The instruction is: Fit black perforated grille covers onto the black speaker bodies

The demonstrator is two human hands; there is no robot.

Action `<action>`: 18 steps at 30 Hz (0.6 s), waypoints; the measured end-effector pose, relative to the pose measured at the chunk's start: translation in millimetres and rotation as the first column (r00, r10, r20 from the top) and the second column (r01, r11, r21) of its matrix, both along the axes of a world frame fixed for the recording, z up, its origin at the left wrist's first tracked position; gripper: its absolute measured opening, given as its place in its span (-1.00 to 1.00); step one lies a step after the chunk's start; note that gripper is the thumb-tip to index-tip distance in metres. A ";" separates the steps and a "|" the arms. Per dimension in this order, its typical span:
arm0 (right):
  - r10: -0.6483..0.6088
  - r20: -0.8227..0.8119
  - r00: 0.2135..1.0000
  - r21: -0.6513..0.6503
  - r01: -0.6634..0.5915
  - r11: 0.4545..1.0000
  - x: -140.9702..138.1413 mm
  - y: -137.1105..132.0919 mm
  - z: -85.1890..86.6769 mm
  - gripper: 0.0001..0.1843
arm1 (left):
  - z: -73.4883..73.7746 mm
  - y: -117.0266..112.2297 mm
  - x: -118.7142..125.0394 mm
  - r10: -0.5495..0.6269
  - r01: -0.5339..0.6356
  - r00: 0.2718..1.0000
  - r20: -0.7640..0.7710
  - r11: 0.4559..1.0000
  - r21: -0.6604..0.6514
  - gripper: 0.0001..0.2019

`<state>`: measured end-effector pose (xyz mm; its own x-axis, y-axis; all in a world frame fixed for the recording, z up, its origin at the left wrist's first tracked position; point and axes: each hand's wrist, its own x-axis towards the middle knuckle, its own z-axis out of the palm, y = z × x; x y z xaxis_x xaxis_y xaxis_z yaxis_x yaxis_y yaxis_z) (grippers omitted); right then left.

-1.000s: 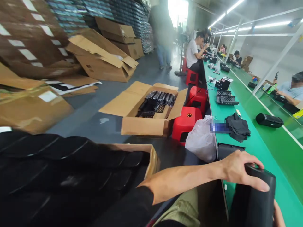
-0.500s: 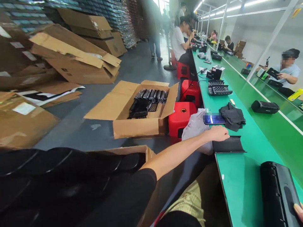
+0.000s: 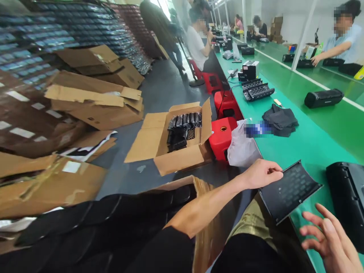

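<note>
My left hand (image 3: 263,174) pinches one edge of a black curved plastic panel (image 3: 291,189), holding it tilted above the near edge of the green table. Rows of small marks show on the panel's inner face. Just below and to the right of it, my right hand (image 3: 330,235) has its fingers spread and holds nothing. A black cylindrical speaker body (image 3: 348,201) lies on the table beyond my right hand, partly cut off by the frame. Farther up the table rest a crumpled black cloth (image 3: 281,120) and a phone with its screen blurred (image 3: 257,129).
An open carton (image 3: 180,157) of wrapped black parts stands on the floor by red stools (image 3: 224,136). A white plastic bag (image 3: 241,146) hangs at the table edge. Black parts (image 3: 122,212) fill a box at my left. Several co-workers sit along the green table (image 3: 309,146).
My left hand has lifted the black panel off the table and brought it nearer, tilted. My right hand has come off the speaker body and opened. The view has turned slightly.
</note>
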<state>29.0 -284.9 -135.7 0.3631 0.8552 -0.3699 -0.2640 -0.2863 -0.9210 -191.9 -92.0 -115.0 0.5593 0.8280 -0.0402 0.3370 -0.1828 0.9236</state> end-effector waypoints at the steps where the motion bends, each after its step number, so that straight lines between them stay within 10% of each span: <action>1: -0.007 -0.081 0.997 -0.015 0.006 1.000 -18.1 5.0 0.5 -0.34 | -1.1 -10.9 -2.9 -0.002 0.004 0.999 0.038 0.998 -0.062 -0.72; 6: 0.051 -0.271 0.961 -0.035 -0.063 0.997 -31.7 22.9 -6.3 -0.50 | -7.3 -43.4 -15.1 -0.034 0.048 0.997 0.067 0.973 -0.226 -0.68; 18: -0.011 -0.179 0.984 -0.186 -0.023 0.982 -14.8 30.4 -6.6 -0.50 | 3.7 -66.7 -19.3 -0.048 0.051 0.998 0.036 0.995 -0.086 -0.73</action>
